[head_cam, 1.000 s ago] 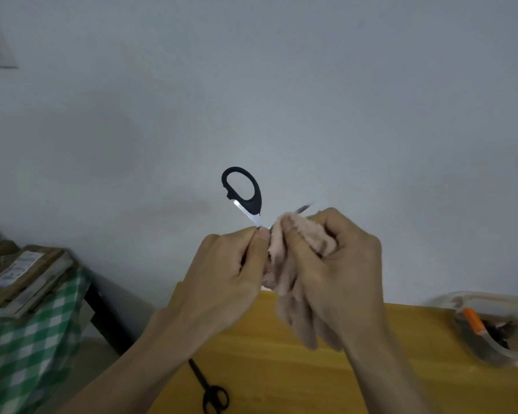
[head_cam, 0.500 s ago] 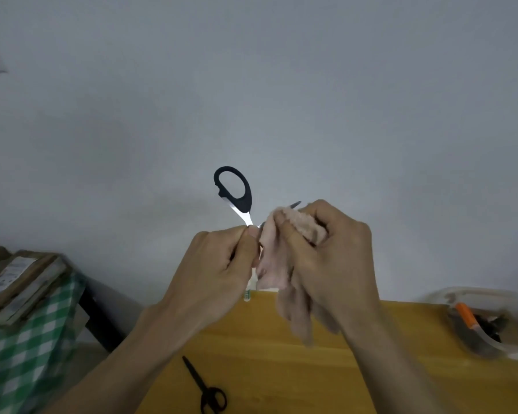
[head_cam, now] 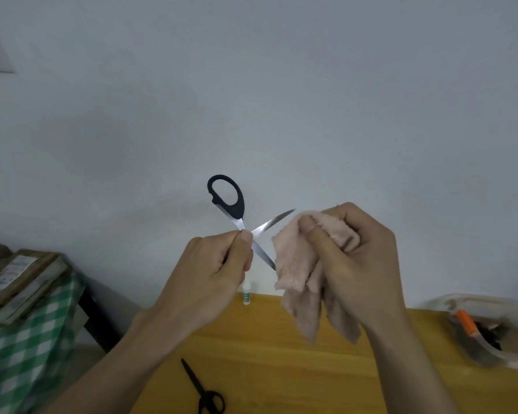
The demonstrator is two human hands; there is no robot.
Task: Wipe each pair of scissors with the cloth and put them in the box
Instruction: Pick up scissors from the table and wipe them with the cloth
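Left hand is gripping opened scissors; right hand is clutching the cloth.
Best wiping away from the edges.

Second handle loop of held scissors hidden inside left hand. Black scissors on table cut by bottom edge. Box, right of table, blurred; contents unclear.

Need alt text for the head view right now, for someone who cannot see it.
The left hand holds open black-handled scissors raised, while the right hand grips a pink cloth beside the blades. Below, black scissors lie on a wooden table.
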